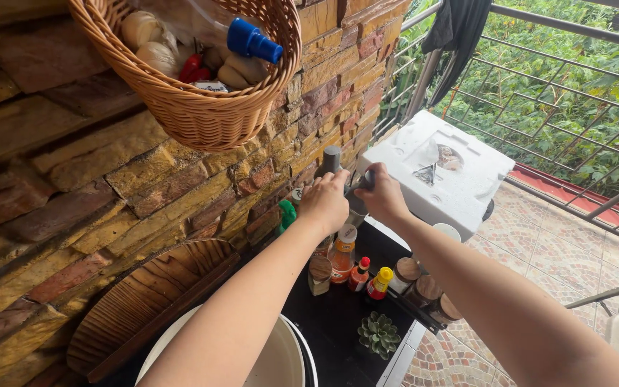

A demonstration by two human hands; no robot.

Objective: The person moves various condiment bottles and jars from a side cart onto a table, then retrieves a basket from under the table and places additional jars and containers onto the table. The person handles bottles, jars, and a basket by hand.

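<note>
At frame centre I have my left hand (326, 201) clamped round a grey grinder (332, 159), my right hand (381, 197) gripping its lower part, above sauce bottles (344, 252) on the black bench (334, 322).

Head camera looks down, close, over both forearms.

I'm looking at what seems a home balcony kitchen: stone wall (73, 165) at left, sauce bottles (343, 252) at centre, metal railing (560, 93) upper right.
</note>
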